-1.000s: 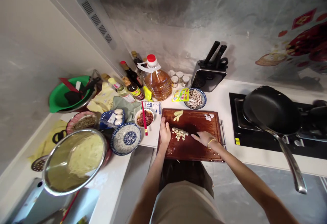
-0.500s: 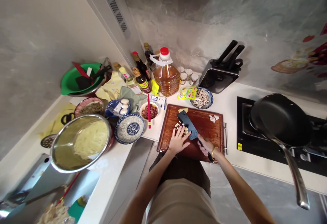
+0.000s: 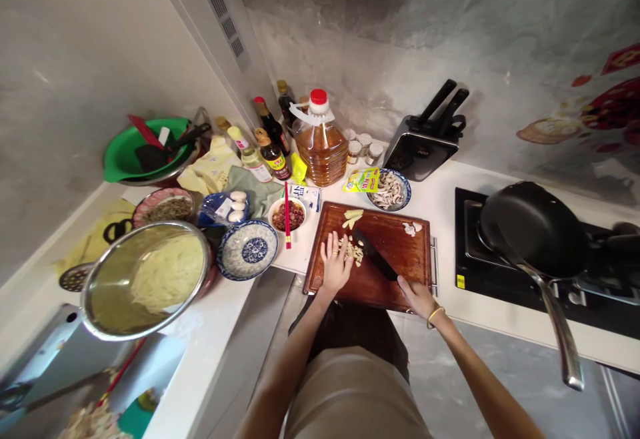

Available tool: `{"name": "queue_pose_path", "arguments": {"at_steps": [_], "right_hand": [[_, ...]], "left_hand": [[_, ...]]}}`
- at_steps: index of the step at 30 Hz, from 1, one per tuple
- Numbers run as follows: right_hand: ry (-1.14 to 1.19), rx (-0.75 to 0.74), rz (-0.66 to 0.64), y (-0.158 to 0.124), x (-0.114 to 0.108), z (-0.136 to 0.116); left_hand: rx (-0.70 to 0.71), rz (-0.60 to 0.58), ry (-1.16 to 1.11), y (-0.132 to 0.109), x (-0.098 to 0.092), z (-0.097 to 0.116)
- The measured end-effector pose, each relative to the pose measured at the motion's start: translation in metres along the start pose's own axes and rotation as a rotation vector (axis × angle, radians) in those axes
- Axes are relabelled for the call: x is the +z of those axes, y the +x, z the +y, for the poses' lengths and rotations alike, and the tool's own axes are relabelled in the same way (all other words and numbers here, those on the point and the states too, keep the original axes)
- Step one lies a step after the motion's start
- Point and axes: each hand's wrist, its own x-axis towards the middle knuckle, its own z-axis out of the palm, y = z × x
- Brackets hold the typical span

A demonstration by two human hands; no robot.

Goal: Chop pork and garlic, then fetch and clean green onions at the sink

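My right hand [image 3: 418,297] is wrapped round the handle of a black cleaver [image 3: 376,256], whose blade is turned edge down over the wooden cutting board [image 3: 395,233]. Left of the blade lies a small heap of chopped garlic [image 3: 355,253]. My left hand [image 3: 337,260] rests at the heap's left side with its fingers spread, touching some of the pieces. A few pale yellow slices [image 3: 353,217] lie above the heap. White scraps [image 3: 413,228] sit near the board's upper right corner.
Behind the board stand a bowl of sliced mushrooms [image 3: 389,193], a large oil jug [image 3: 320,145] and a knife block [image 3: 423,151]. On the left are a bowl of minced meat with red chopsticks [image 3: 287,220], a patterned plate [image 3: 240,262] and a steel bowl [image 3: 107,285]. A wok [image 3: 535,225] is right.
The cleaver has gone from lying flat beside the garlic to standing on edge, a little to the right. My left hand has shifted left, and more garlic shows.
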Motion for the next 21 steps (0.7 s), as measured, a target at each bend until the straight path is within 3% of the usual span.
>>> {"name": "queue_pose_path", "arguments": {"at_steps": [3,7,9,11,21], "right_hand": [[-0.390,-0.116,0.183,-0.010,0.001,-0.013],[-0.602,-0.137,0.204,-0.015,0.009,-0.034],[-0.610,-0.152,0.200,-0.014,0.013,-0.041],[-0.592,-0.155,0.193,-0.012,0.016,-0.044],[-0.466,-0.145,0.206,-0.016,0.010,-0.029]], "left_hand": [[0.030,0.031,-0.037,0.000,-0.029,0.007],[0.369,-0.178,0.015,-0.002,-0.049,0.030],[0.503,-0.258,0.042,-0.004,-0.045,0.039],[0.549,-0.283,0.066,-0.005,-0.037,0.043],[0.549,-0.287,0.149,0.009,-0.008,0.014]]}}
